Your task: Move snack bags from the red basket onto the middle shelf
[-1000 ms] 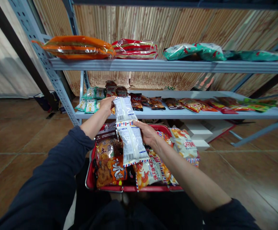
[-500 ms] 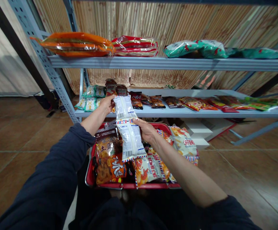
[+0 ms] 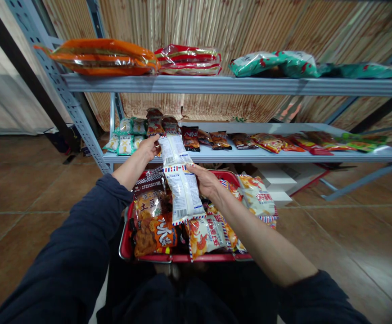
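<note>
Two joined white snack bags (image 3: pixel 184 191), back side up with red and blue striped edges, hang between my hands over the red shopping basket (image 3: pixel 125 238). My left hand (image 3: pixel 149 147) is closed on the upper left corner of the strip. At the seam between the two bags, my right hand (image 3: pixel 205 179) pinches the right edge. Below, the basket is full of snacks: a brown potato-chip bag (image 3: pixel 148 198), an orange and black bag (image 3: pixel 158 236), a white bag with a shrimp picture (image 3: pixel 207 234) and another white bag (image 3: pixel 258 195) over the right side.
A blue metal rack (image 3: pixel 216 85) stands ahead. Its lower shelf (image 3: pixel 223 156) bears small green-white packets (image 3: pixel 125 144), dark packets (image 3: pixel 191 138) and colourful bags (image 3: pixel 270 141). Orange (image 3: pixel 101 56), red (image 3: pixel 189 60) and green bags (image 3: pixel 273 64) lie above. White boxes (image 3: pixel 277 180) sit underneath.
The view has shifted slightly, so the rack and basket appear a little higher and further left. Both hands keep their hold on the joined snack bags, nearly unmoved.
</note>
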A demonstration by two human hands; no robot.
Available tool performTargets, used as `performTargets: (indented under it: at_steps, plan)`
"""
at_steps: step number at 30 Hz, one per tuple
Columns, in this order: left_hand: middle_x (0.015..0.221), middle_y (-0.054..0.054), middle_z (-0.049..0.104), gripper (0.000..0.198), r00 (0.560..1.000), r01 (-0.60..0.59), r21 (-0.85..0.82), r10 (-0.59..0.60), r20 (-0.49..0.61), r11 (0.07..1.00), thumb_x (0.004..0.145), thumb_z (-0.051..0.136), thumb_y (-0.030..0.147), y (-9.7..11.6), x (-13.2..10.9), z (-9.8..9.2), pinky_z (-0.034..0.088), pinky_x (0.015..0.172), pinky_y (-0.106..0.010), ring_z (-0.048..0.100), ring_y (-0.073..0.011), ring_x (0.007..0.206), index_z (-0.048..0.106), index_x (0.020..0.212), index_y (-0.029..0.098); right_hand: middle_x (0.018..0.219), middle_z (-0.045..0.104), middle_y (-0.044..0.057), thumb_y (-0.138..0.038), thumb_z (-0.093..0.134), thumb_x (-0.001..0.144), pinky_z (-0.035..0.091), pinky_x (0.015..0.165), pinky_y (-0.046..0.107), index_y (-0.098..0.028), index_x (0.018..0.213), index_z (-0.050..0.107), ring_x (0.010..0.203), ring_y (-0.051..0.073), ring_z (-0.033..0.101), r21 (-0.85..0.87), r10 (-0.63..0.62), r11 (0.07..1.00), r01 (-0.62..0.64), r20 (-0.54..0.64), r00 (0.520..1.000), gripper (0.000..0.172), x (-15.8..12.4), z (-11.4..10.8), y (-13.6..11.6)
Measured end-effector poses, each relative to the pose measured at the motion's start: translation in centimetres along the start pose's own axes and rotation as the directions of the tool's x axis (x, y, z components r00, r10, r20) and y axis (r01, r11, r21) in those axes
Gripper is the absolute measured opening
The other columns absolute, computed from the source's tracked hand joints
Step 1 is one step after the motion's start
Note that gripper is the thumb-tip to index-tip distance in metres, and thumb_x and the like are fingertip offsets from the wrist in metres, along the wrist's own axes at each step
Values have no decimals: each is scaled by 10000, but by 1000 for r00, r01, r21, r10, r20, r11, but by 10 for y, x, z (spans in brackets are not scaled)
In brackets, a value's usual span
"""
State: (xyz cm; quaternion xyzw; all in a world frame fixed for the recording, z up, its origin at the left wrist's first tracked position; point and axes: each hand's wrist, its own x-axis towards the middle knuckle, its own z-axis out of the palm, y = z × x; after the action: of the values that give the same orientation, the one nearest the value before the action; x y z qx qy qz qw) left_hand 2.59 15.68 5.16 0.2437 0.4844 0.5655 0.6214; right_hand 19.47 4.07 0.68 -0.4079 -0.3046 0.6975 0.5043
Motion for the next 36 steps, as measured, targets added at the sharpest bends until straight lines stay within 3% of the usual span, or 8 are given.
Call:
performTargets:
  at_steps: [6, 14, 21, 27, 32, 36]
  plan:
    - [520, 12, 547, 123, 998, 40, 17, -41, 57, 999, 774, 581, 249, 1, -1, -1, 427, 515, -204, 503, -89, 446, 528, 710, 158, 717, 708, 29, -124, 569, 762, 528, 654, 278, -149, 828, 640, 615, 147, 646, 20, -7, 1000, 8, -34, 999, 101, -3, 7, -5]
    - [555, -12, 567, 236, 981, 83, 87, -97, 167, 993, 795, 508, 367, -9, -16, -12, 413, 521, -219, 509, -108, 483, 531, 674, 166, 729, 711, 28, -127, 573, 764, 524, 692, 285, -155, 812, 642, 631, 147, 649, 35, -43, 998, 45, -41, 998, 89, 4, 7, -6]
    - [550, 6, 564, 126, 988, 95, 112, -108, 112, 989, 754, 552, 236, -53, -62, -27, 418, 522, -216, 506, -88, 463, 548, 667, 145, 706, 703, 9, -141, 595, 751, 523, 641, 283, -169, 804, 627, 601, 143, 632, 75, -116, 989, 124, -104, 988, 68, 18, 2, -6]
    - [711, -51, 654, 316, 914, 165, 103, -191, 357, 981, 749, 578, 430, -75, -105, -41, 480, 554, -249, 599, -134, 587, 621, 844, 131, 574, 658, -30, -119, 545, 781, 496, 542, 248, -175, 711, 589, 503, 117, 583, 116, -166, 972, 204, -272, 948, 100, 29, 3, -11]
    - [865, -107, 678, 284, 893, 104, 181, -172, 417, 978, 729, 639, 339, -85, -128, -57, 531, 615, -292, 643, -172, 692, 623, 893, 108, 599, 666, -32, -125, 544, 779, 498, 550, 251, -176, 739, 597, 519, 120, 585, 130, -166, 968, 213, -300, 939, 84, 30, 1, -15]
    - [856, -141, 680, 177, 903, 60, 289, -175, 393, 956, 778, 590, 228, -91, -139, -61, 528, 605, -231, 664, -176, 709, 603, 863, 74, 607, 670, -29, -124, 527, 790, 501, 545, 239, -173, 752, 601, 521, 113, 586, 148, -175, 963, 225, -289, 941, 97, 30, 1, -15]
